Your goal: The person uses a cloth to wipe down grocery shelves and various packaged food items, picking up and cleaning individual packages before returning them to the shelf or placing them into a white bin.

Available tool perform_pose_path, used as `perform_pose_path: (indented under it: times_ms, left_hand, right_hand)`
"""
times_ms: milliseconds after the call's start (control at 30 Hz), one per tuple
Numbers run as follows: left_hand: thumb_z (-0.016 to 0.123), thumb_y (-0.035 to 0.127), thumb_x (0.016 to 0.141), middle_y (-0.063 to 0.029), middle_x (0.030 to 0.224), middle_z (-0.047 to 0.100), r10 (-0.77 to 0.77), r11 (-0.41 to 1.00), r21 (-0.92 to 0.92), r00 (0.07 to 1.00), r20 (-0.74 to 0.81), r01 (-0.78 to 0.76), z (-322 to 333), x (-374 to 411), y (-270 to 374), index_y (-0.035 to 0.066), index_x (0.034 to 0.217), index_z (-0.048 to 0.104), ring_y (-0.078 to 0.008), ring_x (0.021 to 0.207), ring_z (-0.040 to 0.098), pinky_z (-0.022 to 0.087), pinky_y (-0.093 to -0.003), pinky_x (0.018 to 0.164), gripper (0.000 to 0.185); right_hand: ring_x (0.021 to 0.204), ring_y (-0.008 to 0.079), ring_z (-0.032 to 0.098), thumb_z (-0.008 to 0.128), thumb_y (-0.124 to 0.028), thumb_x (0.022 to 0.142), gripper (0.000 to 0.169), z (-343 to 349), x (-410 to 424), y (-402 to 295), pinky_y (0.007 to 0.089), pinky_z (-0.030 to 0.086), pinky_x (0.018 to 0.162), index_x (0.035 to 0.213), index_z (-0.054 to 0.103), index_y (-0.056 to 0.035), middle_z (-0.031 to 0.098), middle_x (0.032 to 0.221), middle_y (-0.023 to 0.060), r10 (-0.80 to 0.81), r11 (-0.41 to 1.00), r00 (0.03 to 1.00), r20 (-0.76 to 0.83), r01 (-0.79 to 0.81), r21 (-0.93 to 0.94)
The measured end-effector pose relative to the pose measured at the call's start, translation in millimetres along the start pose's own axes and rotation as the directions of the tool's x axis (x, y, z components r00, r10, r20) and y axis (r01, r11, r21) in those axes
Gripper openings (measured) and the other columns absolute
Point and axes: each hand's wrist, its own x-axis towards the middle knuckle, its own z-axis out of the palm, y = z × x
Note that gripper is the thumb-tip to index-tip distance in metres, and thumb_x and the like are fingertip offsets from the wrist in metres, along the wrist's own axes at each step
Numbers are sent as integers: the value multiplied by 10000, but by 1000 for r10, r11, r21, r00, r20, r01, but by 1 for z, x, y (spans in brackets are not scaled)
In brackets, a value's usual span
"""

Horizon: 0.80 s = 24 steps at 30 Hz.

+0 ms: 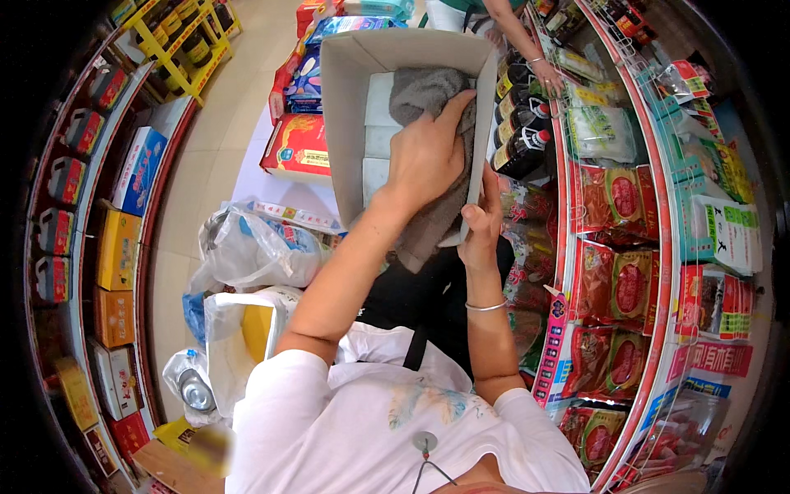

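An open white box [345,80], apparently cardboard, is tilted before me, its inside facing up. My left hand [426,154] reaches into it and grips a grey cloth [426,92], with the fingers against the box's right inner wall. One end of the cloth hangs over the near edge of the box. Pale flat panels [378,139] show on the floor of the box. My right hand [482,219] holds the near right corner, the thumb on the outer edge; some of its fingers are hidden behind the wall.
Shelves of red food packets [617,290] run along the right, near dark sauce bottles [521,151]. Behind the box stand a red carton [299,145] and packs. Plastic bags [265,247] lie at left, before a shelf [166,142] of boxes. Another person's hand [546,77] touches the right shelf.
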Motion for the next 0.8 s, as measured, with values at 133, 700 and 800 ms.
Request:
perform_pose_path:
  times_ms: [133,700,800]
  left_hand:
    - [443,50,781,-258,818,583,-63,987,-137,988,142,83,4,-10,7,91,1155,475,-448,766,548,428,-529,670,378]
    - [454,195,890,-112,1187,527,-364,-26,-995,926,103,101,-130,-59,-18,42,1221,470,-230,1071,522,449,-362,904,364]
    - [492,151,827,-115,1220,514,-452,158,-986,891,-34,43,-139,-69,-25,53,1224,496,-243,1104,508,418,-358,933,408]
  right_hand:
    - [1096,187,494,641,-297,718,740,2,6,3,302,370,955,1339,379,7,481,1219,103,-47,999,997,-62,47,10]
    - [1189,267,444,501,-536,819,681,-70,51,-12,487,373,980,1355,357,-141,447,1303,108,254,714,962,-99,-118,690]
    - [1226,275,409,495,-518,839,681,-87,45,12,480,357,1004,1368,340,-118,412,1350,124,193,441,978,77,-156,884]
